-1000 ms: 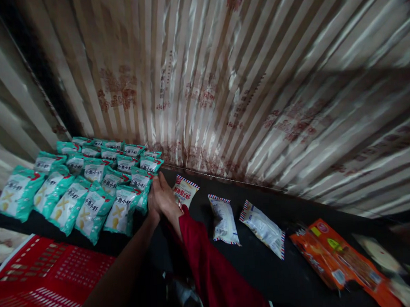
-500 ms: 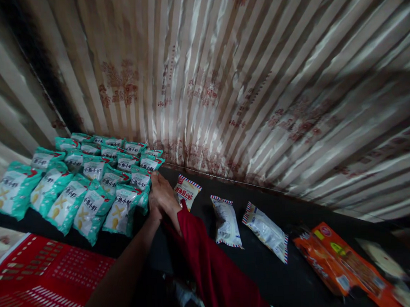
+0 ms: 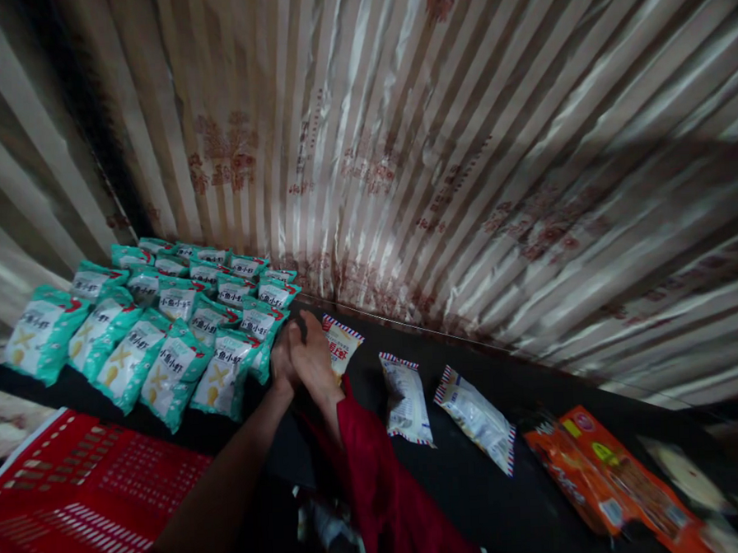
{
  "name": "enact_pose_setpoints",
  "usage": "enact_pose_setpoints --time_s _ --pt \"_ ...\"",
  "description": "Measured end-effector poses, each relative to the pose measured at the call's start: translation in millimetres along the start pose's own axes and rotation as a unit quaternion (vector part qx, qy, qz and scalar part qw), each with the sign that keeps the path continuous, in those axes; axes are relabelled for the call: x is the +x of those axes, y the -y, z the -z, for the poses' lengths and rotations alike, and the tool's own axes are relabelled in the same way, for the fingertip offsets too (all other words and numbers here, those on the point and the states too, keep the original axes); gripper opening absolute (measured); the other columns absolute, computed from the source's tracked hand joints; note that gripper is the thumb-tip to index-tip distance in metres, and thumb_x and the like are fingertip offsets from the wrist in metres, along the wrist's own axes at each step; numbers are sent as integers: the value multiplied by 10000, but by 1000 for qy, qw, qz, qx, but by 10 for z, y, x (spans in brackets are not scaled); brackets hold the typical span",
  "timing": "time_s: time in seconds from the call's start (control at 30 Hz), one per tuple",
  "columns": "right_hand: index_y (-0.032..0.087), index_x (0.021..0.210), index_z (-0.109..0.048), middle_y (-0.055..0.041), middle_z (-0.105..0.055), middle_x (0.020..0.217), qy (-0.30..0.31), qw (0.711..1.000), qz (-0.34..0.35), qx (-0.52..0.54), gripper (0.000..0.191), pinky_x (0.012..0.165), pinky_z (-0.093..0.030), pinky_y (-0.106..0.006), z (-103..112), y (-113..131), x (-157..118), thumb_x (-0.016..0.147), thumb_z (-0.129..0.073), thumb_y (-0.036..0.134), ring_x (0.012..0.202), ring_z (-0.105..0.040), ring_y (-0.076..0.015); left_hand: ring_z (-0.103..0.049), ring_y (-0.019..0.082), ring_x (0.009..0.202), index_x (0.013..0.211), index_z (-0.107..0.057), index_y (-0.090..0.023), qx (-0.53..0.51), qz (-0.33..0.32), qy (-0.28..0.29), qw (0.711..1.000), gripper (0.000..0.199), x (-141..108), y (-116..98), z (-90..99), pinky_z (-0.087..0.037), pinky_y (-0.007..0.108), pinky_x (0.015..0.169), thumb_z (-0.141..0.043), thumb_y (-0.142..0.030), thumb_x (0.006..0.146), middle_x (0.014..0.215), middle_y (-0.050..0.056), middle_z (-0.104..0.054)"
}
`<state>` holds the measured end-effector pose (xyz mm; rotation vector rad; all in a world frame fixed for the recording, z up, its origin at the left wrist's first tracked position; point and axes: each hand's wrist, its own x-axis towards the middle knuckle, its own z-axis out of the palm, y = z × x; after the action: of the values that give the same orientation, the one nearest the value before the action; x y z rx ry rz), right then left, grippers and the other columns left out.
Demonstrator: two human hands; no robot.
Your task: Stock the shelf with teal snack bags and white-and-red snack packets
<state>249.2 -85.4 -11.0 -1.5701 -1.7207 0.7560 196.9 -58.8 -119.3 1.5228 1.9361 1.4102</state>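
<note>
Several teal-and-white snack bags (image 3: 175, 297) stand in rows at the left on a black surface. My left hand (image 3: 283, 360) is beside the right end of these rows, next to the nearest bag there; its fingers are mostly hidden in shadow and behind my other hand. Close against it is my right hand (image 3: 312, 354), below a dark red sleeve, with thumb and fingers a little apart and nothing visible in them. Partly behind the right hand lies a cream snack packet (image 3: 343, 340) with a striped edge.
Two pale packets with striped ends, a nearer one (image 3: 406, 400) and a farther one (image 3: 477, 418), lie to the right. Beyond them are orange packets (image 3: 608, 470). A red slotted basket (image 3: 101, 488) is at the lower left. Striped, printed sheeting (image 3: 362, 145) hangs behind.
My right hand has drawn slightly right, away from the teal bags, and its fingers have parted a little. The view has shifted slightly; the bags keep their arrangement.
</note>
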Motion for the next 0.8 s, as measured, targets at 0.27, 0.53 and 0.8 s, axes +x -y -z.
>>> enact_pose_setpoints --time_s 0.27,0.53,0.8 --pt "121 1259 -529 -146 -452 1402 -102 993 50 -41 443 1083 -317 -421 346 -496 -283 860 -382 245 1326 -376 -233 -630 233 1050 1155 -581 -120 23 -3 -28 999 370 -153 -212 116 -487 396 940 -342 -158 876 1154 143 -658" --pt "52 1368 -387 -206 -494 1349 -46 991 -84 -94 575 997 -405 -387 498 -688 -483 863 -437 322 1242 -487 -283 -586 242 1115 1129 -601 -129 102 -95 -14 990 354 -276 -393 230 -449 391 985 -356 -182 878 1204 142 -630" --pt "113 1437 -268 -173 -614 1223 36 981 -156 -107 634 850 -479 -399 529 -633 -506 876 -431 361 1083 -621 -297 -586 261 1095 1106 -609 -180 142 -109 1 984 329 -619 -362 316 -448 408 982 -385 -213 867 1166 124 -646"
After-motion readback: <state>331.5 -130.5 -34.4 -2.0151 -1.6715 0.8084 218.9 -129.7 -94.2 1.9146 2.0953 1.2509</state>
